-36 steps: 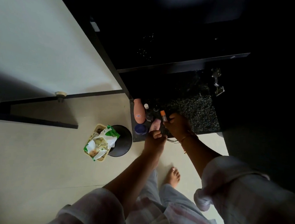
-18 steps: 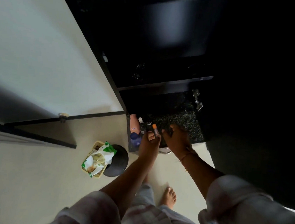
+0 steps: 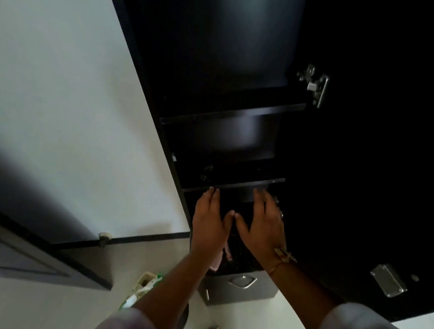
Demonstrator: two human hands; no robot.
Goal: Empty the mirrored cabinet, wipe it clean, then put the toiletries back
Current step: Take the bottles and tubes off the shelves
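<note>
Both hands are up at the mirrored cabinet [image 3: 226,61] now, door swung wide, hinge [image 3: 313,86] glinting on the right. The left hand [image 3: 209,223] and right hand [image 3: 263,226] rise side by side, thumbs almost meeting, fingers [image 3: 260,197] straight and spread, holding nothing, with the tips right at the front edge of the lower shelf [image 3: 235,184]. Whether they actually touch it is hard to call in this gloom. The shelves look bare, as far as the dark interior lets on, and down behind the left wrist a pink bottle [image 3: 218,259] peeks out on the speckled worktop [image 3: 245,256] — so the emptying looks done or nearly so, and this reads as the turn towards wiping. No cloth is anywhere in sight, though; the next move calls for fetching one, then sweeping each shelf back to front, corners included. If it is a last check instead, a flat palm along that lower shelf will find any stragglers.
</note>
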